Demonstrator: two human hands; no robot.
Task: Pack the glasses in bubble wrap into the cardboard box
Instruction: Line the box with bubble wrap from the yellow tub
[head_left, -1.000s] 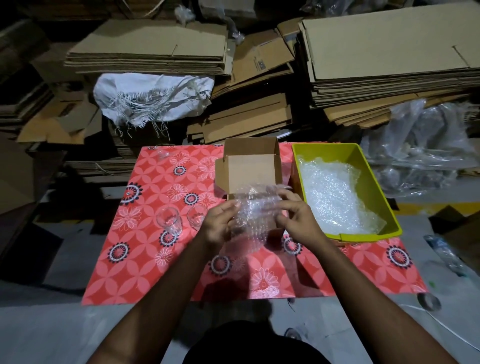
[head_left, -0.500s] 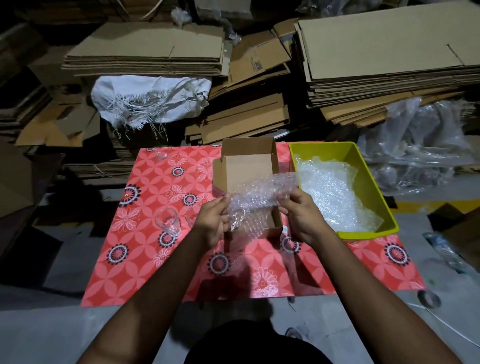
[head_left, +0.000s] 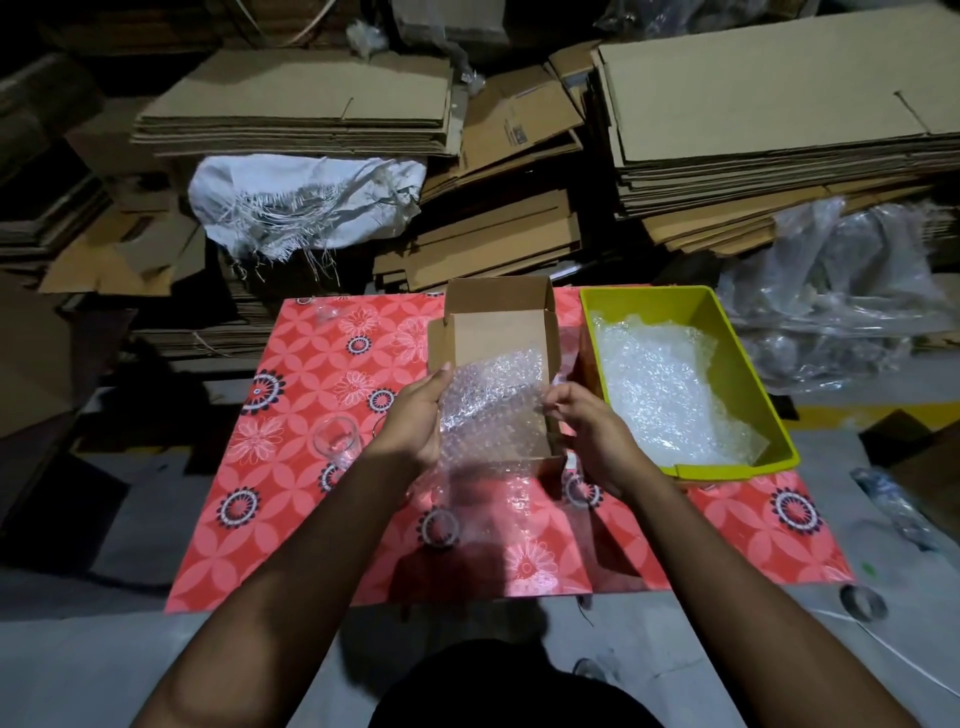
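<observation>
Over the cardboard box (head_left: 498, 332), both hands (head_left: 415, 415) grip bubble wrap (head_left: 493, 400).

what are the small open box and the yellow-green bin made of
Small open box: corrugated cardboard by the look, matte brown with folded flaps. Yellow-green bin: probably moulded plastic, with smooth, slightly glossy walls and a rounded rim.

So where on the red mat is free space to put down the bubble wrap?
The near strip of the red mat, below both hands, is bare. The far left part, between the glass and the mat's far edge, is also free. It is crowded around the cardboard box and yellow bin.
</observation>
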